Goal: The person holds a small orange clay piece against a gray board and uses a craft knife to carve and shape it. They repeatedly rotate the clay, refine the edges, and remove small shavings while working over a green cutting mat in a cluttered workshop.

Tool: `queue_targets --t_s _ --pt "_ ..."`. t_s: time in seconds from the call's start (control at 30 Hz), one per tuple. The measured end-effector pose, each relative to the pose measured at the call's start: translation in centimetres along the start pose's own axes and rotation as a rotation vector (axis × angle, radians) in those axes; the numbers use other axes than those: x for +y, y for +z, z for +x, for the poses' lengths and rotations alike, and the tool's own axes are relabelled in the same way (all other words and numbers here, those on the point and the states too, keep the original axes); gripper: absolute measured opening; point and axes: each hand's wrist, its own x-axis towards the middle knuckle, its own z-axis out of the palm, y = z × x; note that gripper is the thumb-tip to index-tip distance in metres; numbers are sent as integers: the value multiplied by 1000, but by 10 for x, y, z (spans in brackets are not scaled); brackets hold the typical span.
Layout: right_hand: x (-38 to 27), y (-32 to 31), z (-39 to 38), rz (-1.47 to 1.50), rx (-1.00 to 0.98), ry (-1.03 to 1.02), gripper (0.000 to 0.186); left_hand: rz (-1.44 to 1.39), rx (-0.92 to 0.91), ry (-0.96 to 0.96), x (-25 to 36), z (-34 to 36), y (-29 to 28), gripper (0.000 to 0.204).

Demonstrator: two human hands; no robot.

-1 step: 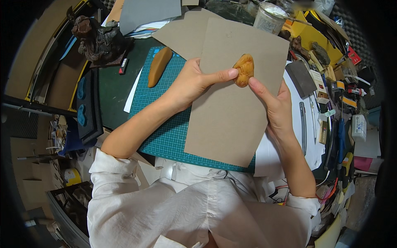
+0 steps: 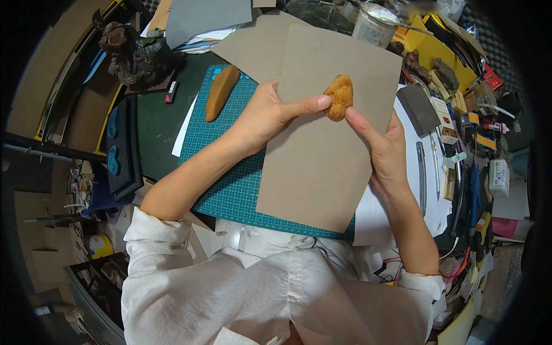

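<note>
My left hand (image 2: pixel 267 121) grips the left side of a tan cardboard sheet (image 2: pixel 310 172), its thumb pressed against the left of an ochre, clay-like modelled piece (image 2: pixel 339 95) lying on the sheet. My right hand (image 2: pixel 382 146) grips the sheet's right side, with its thumb touching the lower right of that piece. The fingers of both hands are partly hidden at the sheet's edges. A longer, smooth ochre lump (image 2: pixel 221 92) rests on a teal gridded cutting mat (image 2: pixel 215 181), left of the sheet and beyond my left wrist.
A dark sculpted figure (image 2: pixel 129 57) stands at the back left, above a black foam pad (image 2: pixel 126 149) with blue shapes. Another cardboard sheet (image 2: pixel 253 43), grey paper (image 2: pixel 204 17) and a tub (image 2: pixel 372 26) are at the back. Tools, bottles and boxes crowd the right (image 2: pixel 474 178).
</note>
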Motion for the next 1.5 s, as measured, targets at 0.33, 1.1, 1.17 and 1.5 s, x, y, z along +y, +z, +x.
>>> queue_targets --t_s 0.33,1.1,1.17,1.5 --pt "-1 2 0 -13 8 -33 41 45 18 34 0 -1 0 49" --pt "-1 3 0 -48 6 -60 39 107 82 11 1 -2 -1 67" --pt "-1 3 0 -44 6 -62 39 98 85 11 3 -2 0 71" --pt "-4 6 0 -28 15 -47 39 72 90 20 3 -2 1 63"
